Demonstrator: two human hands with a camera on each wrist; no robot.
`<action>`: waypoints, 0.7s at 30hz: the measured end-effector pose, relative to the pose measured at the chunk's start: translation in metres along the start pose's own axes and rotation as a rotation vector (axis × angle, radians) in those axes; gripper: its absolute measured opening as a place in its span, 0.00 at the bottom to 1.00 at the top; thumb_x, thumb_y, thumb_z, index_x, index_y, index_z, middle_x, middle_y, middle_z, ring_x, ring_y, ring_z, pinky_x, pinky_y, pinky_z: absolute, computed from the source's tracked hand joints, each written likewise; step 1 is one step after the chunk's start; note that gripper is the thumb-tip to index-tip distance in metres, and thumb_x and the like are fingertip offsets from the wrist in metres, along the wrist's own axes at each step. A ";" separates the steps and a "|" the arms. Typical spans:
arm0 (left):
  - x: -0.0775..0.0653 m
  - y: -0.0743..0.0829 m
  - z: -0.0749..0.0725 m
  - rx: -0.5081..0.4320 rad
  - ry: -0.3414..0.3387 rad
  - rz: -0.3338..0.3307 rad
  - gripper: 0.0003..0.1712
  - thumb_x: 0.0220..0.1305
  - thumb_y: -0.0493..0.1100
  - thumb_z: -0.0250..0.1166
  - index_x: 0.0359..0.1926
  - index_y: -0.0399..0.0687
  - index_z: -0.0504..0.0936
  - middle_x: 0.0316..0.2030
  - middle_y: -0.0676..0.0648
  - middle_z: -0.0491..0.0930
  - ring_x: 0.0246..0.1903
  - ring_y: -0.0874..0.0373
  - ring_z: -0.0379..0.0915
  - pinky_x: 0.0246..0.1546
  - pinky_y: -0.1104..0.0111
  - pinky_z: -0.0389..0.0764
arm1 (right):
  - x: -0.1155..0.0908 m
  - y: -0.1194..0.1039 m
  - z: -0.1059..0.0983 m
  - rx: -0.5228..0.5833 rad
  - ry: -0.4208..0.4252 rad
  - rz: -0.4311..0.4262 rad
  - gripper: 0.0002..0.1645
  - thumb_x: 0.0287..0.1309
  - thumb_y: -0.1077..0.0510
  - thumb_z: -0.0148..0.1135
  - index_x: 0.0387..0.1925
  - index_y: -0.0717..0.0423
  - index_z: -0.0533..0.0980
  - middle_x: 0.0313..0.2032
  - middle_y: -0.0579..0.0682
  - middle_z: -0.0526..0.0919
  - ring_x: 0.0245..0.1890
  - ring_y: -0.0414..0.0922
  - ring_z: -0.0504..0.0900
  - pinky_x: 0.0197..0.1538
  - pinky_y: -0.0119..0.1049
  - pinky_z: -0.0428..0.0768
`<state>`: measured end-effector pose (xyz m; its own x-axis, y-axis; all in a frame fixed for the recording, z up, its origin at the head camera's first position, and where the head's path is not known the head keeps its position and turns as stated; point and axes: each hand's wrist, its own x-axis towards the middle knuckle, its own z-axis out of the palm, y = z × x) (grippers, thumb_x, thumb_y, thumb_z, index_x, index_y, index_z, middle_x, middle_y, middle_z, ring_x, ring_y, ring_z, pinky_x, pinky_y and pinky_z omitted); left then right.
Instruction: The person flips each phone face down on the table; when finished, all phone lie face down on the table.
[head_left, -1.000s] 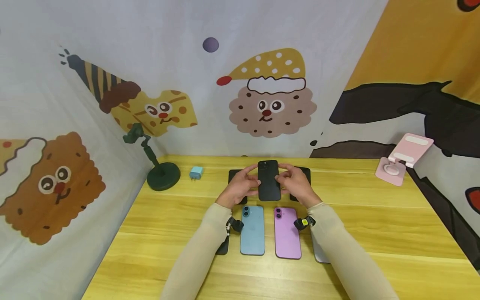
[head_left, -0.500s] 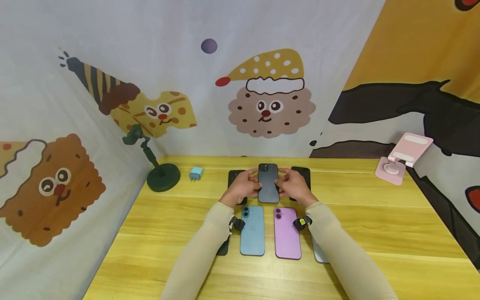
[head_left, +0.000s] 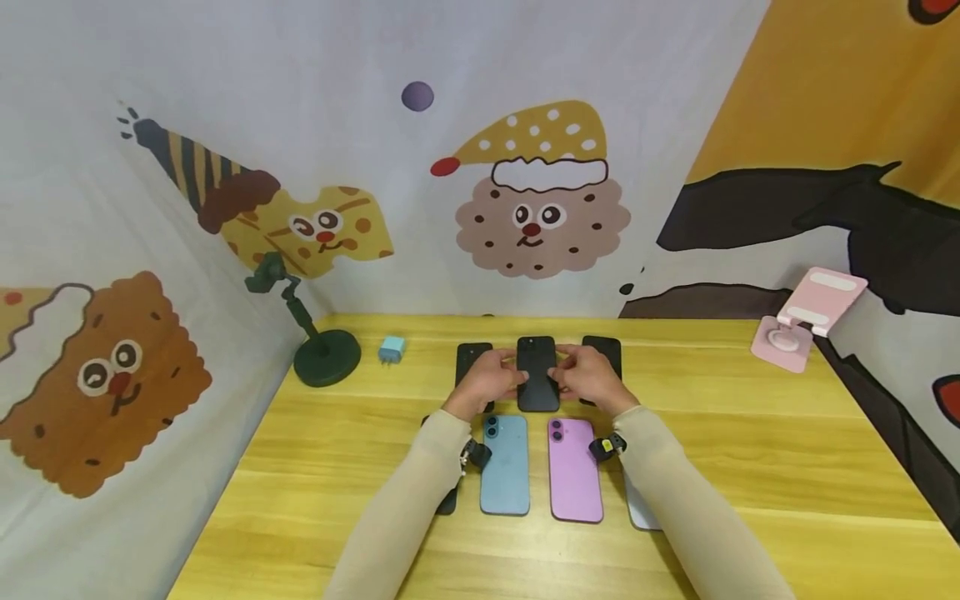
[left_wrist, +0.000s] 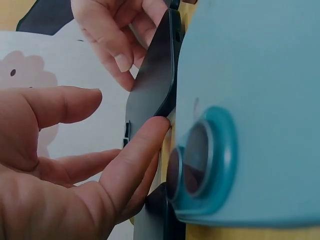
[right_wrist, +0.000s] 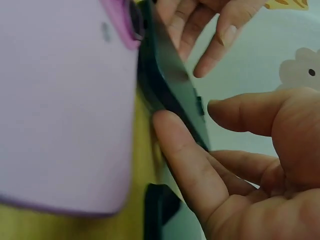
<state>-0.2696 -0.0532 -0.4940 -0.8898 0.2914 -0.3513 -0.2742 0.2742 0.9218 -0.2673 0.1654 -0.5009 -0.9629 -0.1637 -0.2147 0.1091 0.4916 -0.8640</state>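
A black phone lies back side up in the far row on the table, its camera bump at the far left corner. My left hand is at its left edge and my right hand at its right edge. In the left wrist view, a left fingertip meets the phone's lower edge while the thumb stands off its surface. The right wrist view has much the same: a right fingertip at the edge, thumb raised. Dark phones lie on either side, the left one and right one, partly under my hands.
Nearer me lie a light blue phone, a pink phone, a dark phone and a silver phone, the last two partly beneath my sleeves. A green stand, a blue charger plug and a pink phone stand sit farther out.
The black phone has come down and slightly towards me, with both hands following along its sides. Its back looked greyer half a second ago and looks black now. The other phones stay put.
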 end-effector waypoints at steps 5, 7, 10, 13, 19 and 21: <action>-0.001 0.000 -0.001 -0.039 -0.008 -0.006 0.38 0.77 0.42 0.64 0.82 0.43 0.61 0.74 0.34 0.69 0.65 0.42 0.79 0.55 0.56 0.88 | -0.004 -0.003 -0.003 0.012 -0.038 0.008 0.40 0.72 0.58 0.67 0.79 0.61 0.64 0.62 0.67 0.80 0.43 0.51 0.92 0.42 0.42 0.91; -0.002 0.000 -0.001 -0.053 -0.008 -0.004 0.38 0.77 0.43 0.64 0.82 0.42 0.61 0.73 0.35 0.71 0.66 0.42 0.78 0.55 0.56 0.88 | -0.004 -0.005 -0.003 0.006 -0.038 0.007 0.40 0.71 0.57 0.67 0.79 0.62 0.64 0.62 0.67 0.80 0.43 0.51 0.91 0.42 0.42 0.91; -0.003 0.000 -0.001 -0.068 -0.012 -0.008 0.38 0.77 0.43 0.64 0.82 0.42 0.61 0.72 0.36 0.72 0.66 0.42 0.78 0.55 0.55 0.88 | -0.005 -0.005 -0.002 -0.023 -0.023 0.002 0.39 0.71 0.57 0.67 0.78 0.62 0.65 0.60 0.66 0.81 0.41 0.49 0.92 0.41 0.41 0.91; -0.004 -0.001 -0.001 -0.075 -0.013 -0.012 0.38 0.77 0.44 0.64 0.81 0.42 0.61 0.71 0.36 0.74 0.65 0.42 0.79 0.55 0.54 0.88 | -0.006 -0.004 -0.001 -0.061 0.003 -0.002 0.39 0.72 0.57 0.67 0.78 0.62 0.66 0.58 0.66 0.82 0.39 0.48 0.92 0.40 0.40 0.91; -0.004 -0.002 -0.002 -0.072 -0.004 -0.004 0.37 0.78 0.44 0.63 0.81 0.41 0.62 0.68 0.37 0.76 0.63 0.43 0.80 0.54 0.54 0.88 | -0.008 -0.004 -0.001 -0.060 0.017 0.008 0.39 0.71 0.56 0.68 0.77 0.61 0.67 0.58 0.67 0.83 0.38 0.49 0.92 0.40 0.42 0.91; -0.003 -0.002 -0.003 -0.074 -0.004 -0.003 0.37 0.78 0.44 0.62 0.81 0.41 0.62 0.67 0.37 0.77 0.63 0.43 0.80 0.54 0.55 0.89 | -0.008 -0.004 -0.002 -0.046 0.012 0.013 0.39 0.71 0.55 0.68 0.77 0.61 0.67 0.58 0.67 0.83 0.39 0.50 0.92 0.41 0.43 0.92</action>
<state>-0.2672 -0.0571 -0.4942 -0.8876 0.2942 -0.3544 -0.3029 0.2067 0.9303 -0.2602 0.1662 -0.4946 -0.9643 -0.1466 -0.2204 0.1107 0.5329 -0.8389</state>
